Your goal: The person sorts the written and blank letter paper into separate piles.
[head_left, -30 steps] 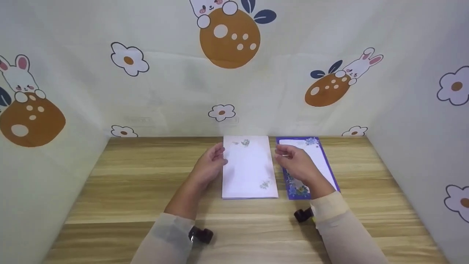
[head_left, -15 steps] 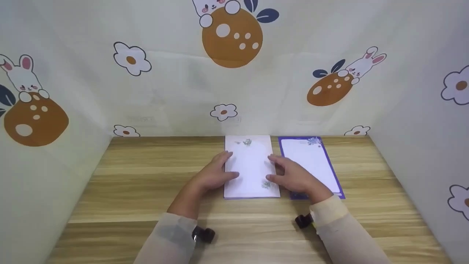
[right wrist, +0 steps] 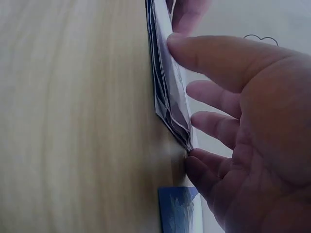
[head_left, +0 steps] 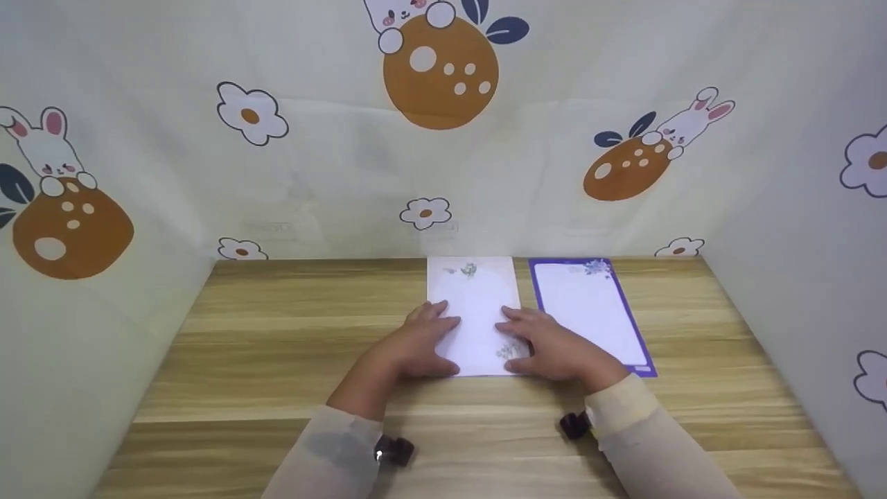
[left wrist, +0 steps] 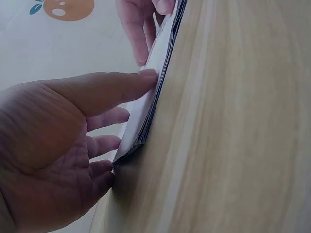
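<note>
Saw smooth, matt white paper in the floral stationery stack (head_left: 478,287), thin and wavy at its layered edges. Found smooth paper in the purple-bordered sheet (head_left: 587,312) right of the stack, smooth wood grain in the tabletop (head_left: 277,333) beneath it, creased, matt, cloth-like material in the backdrop (head_left: 326,173) behind it.

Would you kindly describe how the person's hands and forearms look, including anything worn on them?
The left hand and right hand wear no gloves. The left sleeve and right sleeve are pale beige, the left one with a greyish patch. A small black device juts from each sleeve.
</note>
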The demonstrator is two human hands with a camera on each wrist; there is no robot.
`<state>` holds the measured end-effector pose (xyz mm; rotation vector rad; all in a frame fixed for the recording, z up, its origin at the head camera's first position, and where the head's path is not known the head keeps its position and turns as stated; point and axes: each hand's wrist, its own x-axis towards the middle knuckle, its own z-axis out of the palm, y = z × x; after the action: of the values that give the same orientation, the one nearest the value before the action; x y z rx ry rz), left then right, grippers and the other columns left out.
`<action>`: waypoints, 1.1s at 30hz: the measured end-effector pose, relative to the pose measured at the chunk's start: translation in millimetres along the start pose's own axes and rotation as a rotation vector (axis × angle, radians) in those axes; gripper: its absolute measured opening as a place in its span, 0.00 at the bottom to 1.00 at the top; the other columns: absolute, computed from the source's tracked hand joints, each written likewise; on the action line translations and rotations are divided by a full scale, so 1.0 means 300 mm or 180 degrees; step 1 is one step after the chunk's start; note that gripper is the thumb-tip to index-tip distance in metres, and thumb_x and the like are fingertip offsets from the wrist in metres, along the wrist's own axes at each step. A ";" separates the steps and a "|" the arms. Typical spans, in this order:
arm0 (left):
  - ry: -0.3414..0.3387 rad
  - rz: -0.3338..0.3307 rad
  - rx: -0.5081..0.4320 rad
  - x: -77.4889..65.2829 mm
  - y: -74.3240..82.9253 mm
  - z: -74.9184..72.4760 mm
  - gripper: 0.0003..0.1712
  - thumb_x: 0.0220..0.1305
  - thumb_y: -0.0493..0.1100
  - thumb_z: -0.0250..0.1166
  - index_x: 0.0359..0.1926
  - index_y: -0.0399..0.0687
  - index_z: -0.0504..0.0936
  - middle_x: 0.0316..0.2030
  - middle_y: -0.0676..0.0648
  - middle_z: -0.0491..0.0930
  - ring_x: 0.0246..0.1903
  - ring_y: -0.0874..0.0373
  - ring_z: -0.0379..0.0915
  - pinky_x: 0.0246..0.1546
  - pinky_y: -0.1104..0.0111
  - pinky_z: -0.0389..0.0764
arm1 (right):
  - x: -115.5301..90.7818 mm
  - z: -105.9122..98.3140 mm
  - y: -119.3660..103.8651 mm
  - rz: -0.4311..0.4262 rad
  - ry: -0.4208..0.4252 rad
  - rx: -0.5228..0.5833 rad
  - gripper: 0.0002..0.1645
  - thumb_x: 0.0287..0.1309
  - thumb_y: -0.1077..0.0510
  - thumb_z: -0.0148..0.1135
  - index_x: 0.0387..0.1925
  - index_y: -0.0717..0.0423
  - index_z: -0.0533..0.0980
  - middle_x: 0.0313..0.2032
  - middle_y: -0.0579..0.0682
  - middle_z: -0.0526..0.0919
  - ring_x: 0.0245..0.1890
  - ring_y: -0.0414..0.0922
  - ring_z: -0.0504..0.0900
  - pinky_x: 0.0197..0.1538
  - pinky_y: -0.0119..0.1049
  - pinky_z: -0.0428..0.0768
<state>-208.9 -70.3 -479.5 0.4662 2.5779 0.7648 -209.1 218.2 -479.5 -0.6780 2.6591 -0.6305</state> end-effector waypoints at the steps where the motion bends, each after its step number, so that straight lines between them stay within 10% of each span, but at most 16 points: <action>1: -0.0001 -0.0014 0.0000 -0.001 0.002 0.001 0.50 0.62 0.55 0.78 0.82 0.61 0.67 0.88 0.52 0.46 0.88 0.46 0.32 0.87 0.43 0.46 | -0.001 0.001 0.001 0.0012 0.0002 -0.0001 0.43 0.65 0.43 0.74 0.79 0.40 0.70 0.85 0.44 0.59 0.86 0.57 0.53 0.86 0.62 0.55; 33: 0.0432 -0.0081 -0.0007 0.011 0.006 -0.009 0.33 0.64 0.47 0.77 0.70 0.54 0.81 0.82 0.50 0.65 0.80 0.40 0.56 0.82 0.48 0.65 | 0.024 0.004 0.012 0.0055 0.0533 0.0168 0.29 0.66 0.56 0.74 0.68 0.52 0.81 0.71 0.49 0.82 0.73 0.58 0.77 0.80 0.57 0.71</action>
<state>-212.6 -68.6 -477.3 0.3922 2.7024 0.8162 -216.0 217.0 -483.7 -0.6116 2.7862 -0.7818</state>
